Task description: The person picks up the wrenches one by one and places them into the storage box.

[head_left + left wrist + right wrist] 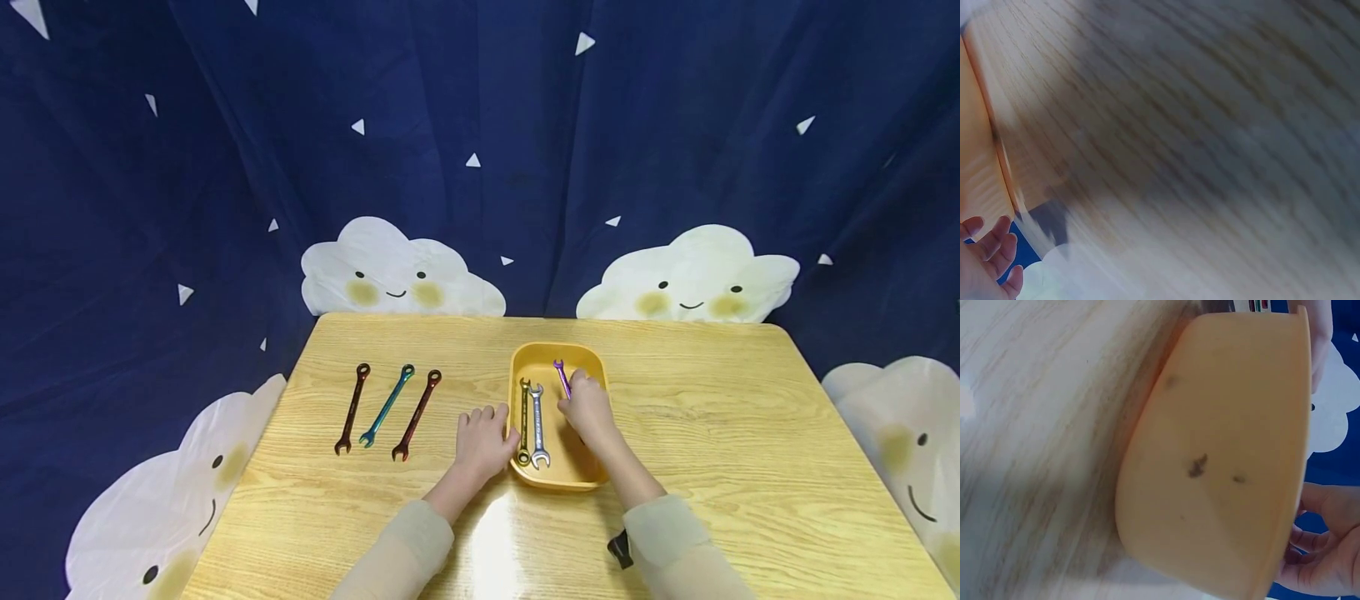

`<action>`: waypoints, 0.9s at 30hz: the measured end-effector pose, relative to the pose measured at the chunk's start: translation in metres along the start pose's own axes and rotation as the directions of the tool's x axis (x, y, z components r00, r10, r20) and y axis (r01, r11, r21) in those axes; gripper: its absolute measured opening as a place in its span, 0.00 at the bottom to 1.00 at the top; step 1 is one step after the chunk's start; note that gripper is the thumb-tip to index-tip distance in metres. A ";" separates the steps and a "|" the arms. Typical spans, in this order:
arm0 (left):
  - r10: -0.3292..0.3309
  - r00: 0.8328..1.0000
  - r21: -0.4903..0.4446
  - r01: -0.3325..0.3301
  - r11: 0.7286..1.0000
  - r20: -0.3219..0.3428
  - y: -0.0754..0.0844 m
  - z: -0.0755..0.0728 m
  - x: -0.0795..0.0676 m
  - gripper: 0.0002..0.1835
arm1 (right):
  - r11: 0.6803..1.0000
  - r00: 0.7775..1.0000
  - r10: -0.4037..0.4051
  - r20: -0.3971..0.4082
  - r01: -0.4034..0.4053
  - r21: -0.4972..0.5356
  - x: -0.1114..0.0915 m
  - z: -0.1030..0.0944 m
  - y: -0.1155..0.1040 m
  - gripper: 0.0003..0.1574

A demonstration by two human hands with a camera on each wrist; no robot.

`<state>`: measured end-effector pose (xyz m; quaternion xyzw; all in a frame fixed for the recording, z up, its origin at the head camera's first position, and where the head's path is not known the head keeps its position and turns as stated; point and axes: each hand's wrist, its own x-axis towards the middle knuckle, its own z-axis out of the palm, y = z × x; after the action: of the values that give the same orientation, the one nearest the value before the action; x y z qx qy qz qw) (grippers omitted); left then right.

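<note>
A yellow plastic basket (558, 483) stands on the table. Inside it, along the left side, lie a gold wrench (524, 425) and a silver wrench (537, 427), side by side. My right hand (588, 410) reaches into the basket and grips a purple wrench (562, 377), whose open end shows past the fingers; its other end is mostly hidden. In the right wrist view the basket wall (1222, 437) hides the fingertips of this hand (1329, 540). My left hand (483, 442) rests by the basket's left rim, fingers loosely bent in the left wrist view (988, 262).
To the left, a dark red-brown wrench (352, 408), a teal wrench (387, 406) and a red wrench (417, 417) lie in a slanted row on the wooden table (712, 400). A blue curtain (465, 100) with clouds hangs behind the table.
</note>
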<state>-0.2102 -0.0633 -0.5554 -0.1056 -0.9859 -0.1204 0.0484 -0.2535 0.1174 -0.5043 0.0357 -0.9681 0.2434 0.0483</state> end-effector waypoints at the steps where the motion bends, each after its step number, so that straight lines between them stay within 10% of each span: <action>1: 0.000 1.000 -0.001 0.000 1.000 -0.001 0.000 0.000 0.000 0.16 | 1.000 1.000 0.004 0.005 -0.004 -0.001 0.000 0.001 0.000 0.18; 27: -0.010 1.000 0.002 0.010 1.000 -0.001 0.000 0.001 0.001 0.17 | 0.998 0.997 0.069 0.018 -0.068 -0.009 0.000 0.028 0.002 0.18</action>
<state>-0.2115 -0.0627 -0.5565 -0.1006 -0.9865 -0.1198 0.0484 -0.2561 0.1055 -0.5301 0.0045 -0.9701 0.2405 0.0311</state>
